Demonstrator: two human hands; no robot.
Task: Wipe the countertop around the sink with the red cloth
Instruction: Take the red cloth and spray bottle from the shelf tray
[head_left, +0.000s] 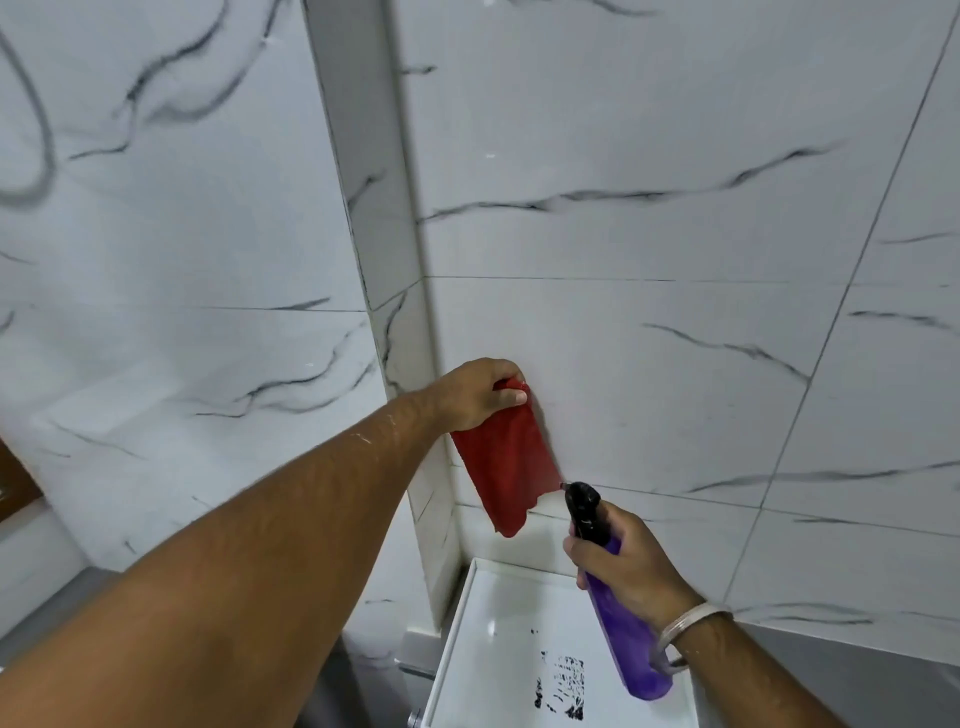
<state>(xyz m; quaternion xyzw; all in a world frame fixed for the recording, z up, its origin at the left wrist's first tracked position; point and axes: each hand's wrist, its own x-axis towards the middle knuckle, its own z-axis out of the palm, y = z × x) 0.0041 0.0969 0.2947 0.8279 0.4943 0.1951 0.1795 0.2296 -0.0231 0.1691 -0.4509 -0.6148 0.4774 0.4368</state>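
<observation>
The left hand (480, 392) is closed around the top edge of the red cloth (506, 457), pinching it between thumb and curled fingers. The cloth hangs free below the hand, in front of the marble-patterned wall tiles (649, 364) and near the inside corner of the wall. Whether the cloth touches the tile cannot be determined; it does not touch any horizontal surface.

The right hand (621, 558) is wrapped around the neck of a purple spray bottle (631, 649), fingers closed just below the black trigger head (584, 506). The nozzle points toward the lower edge of the cloth, which it nearly meets. No spray mist is visible. A metal bangle (693, 634) sits on the right wrist.

Below both hands lies a white rectangular surface (493, 649), probably the sink or its surround, set into the wall corner. Dark speckled marks (563, 686) are visible on it; what they are cannot be told.

Progress assessment: the wiping stage appears not to have begun. The cloth is held above the white surface, not on it, and the posture suggests the cloth is being wetted or prepared. Remaining work, as judged here: lower the cloth to the surface, wipe around the sink, and clear the marked area. The full countertop is out of view, so its condition cannot be assessed.
</observation>
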